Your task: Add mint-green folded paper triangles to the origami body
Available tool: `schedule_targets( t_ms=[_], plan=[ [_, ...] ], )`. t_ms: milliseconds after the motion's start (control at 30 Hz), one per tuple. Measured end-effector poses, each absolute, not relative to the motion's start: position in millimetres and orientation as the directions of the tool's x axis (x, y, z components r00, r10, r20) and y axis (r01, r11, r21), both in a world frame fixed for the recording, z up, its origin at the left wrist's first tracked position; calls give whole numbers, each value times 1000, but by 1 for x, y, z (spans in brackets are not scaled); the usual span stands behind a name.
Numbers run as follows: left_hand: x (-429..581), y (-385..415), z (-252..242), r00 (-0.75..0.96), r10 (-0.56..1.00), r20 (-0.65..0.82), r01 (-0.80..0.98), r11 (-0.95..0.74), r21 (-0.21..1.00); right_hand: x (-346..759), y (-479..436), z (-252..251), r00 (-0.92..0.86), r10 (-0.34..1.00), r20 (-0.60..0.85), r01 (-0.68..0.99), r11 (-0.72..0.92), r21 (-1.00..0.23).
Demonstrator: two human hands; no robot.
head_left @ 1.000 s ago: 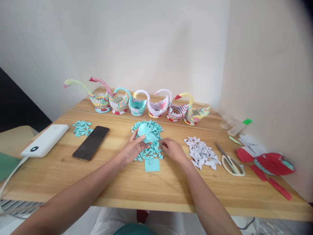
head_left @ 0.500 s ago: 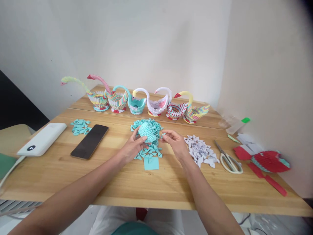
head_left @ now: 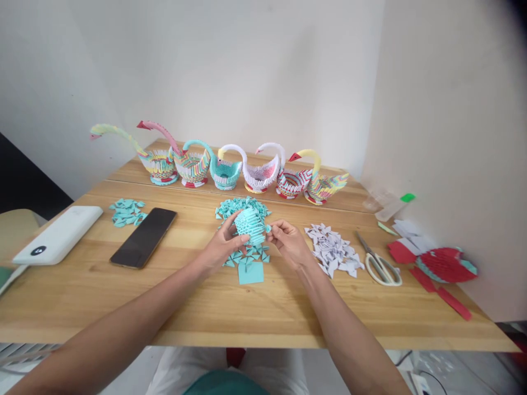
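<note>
My left hand [head_left: 225,241] is closed around the left side of a turquoise modular origami body [head_left: 250,225], a rounded piece built of folded paper units, held above the table. At its right side, my right hand [head_left: 287,241] pinches a small turquoise folded paper piece [head_left: 268,228] between thumb and fingers, close to the body; whether they touch I cannot tell. Behind and below the body lies a pile of turquoise folded paper pieces [head_left: 230,206], partly hidden by it and my left hand. A flat turquoise paper sheet [head_left: 251,273] lies in front of the pile.
Several paper swans [head_left: 225,175] stand in a row at the back. At left lie a smartphone [head_left: 144,237], a white power bank [head_left: 60,235] and more turquoise pieces [head_left: 127,212]. At right are white folded pieces [head_left: 334,249], scissors [head_left: 379,262] and a red paper model [head_left: 447,265].
The origami body has turned in my left hand, showing more of its ridged side. My right hand has brought the small piece nearer to it. The view has shifted slightly.
</note>
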State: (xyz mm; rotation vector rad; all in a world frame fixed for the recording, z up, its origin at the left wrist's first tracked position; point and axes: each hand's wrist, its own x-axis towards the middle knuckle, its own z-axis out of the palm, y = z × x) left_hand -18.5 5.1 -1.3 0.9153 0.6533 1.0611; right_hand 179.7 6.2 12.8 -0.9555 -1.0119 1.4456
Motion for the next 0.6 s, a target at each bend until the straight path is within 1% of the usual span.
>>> schedule_targets(
  t_ms=[367,600],
  plan=[
    [-18,6,-3,355,934,-31,-425,191,885,179,4,11,-184,983,12,-277,-41,-960],
    [-17,5,-2,368,929,-30,-405,189,895,181,3,12,-248,969,-6,-163,-48,-985]
  ],
)
